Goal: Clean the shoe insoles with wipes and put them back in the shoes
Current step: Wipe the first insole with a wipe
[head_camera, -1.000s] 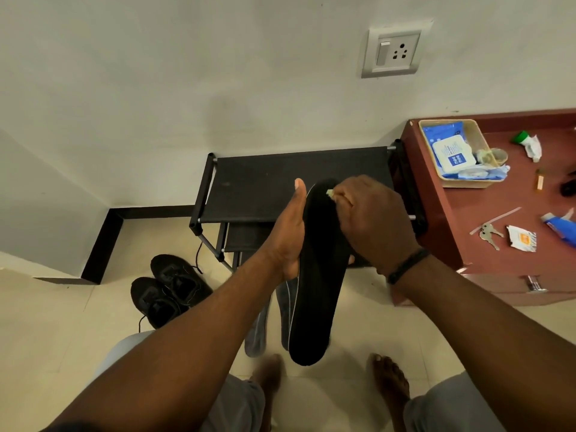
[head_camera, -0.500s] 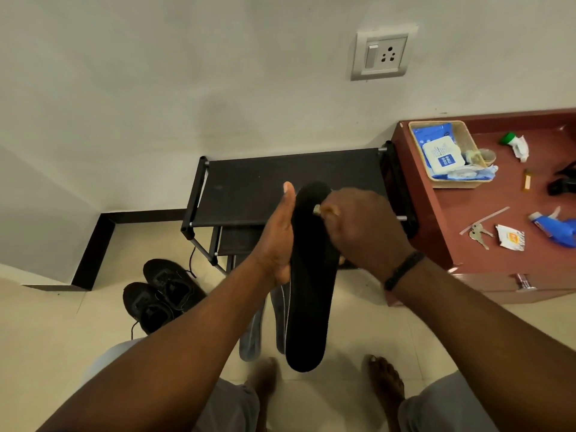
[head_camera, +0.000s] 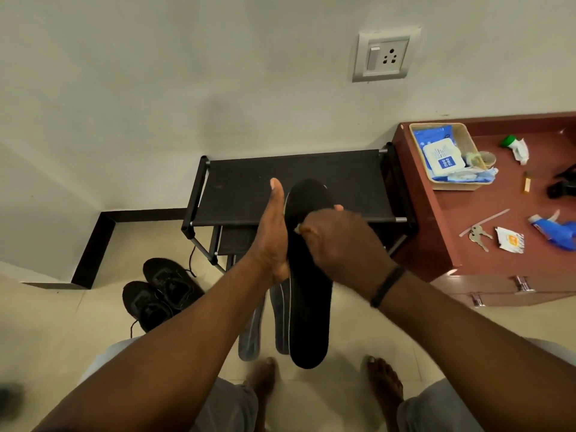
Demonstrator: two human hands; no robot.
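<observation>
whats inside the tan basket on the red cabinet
The tan basket holds a blue wipes pack, a white-lidded wipes pack and crumpled wrappers. Anything beneath them is covered.

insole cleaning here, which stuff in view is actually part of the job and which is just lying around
Part of the job:
- black insole, held by the left hand
- wipe, pinched by the right hand
- grey insoles on the floor
- black shoes
- wipes pack in the basket

Just lying about:
- keys
- blue spray bottle
- wall socket
- shoe rack
</observation>
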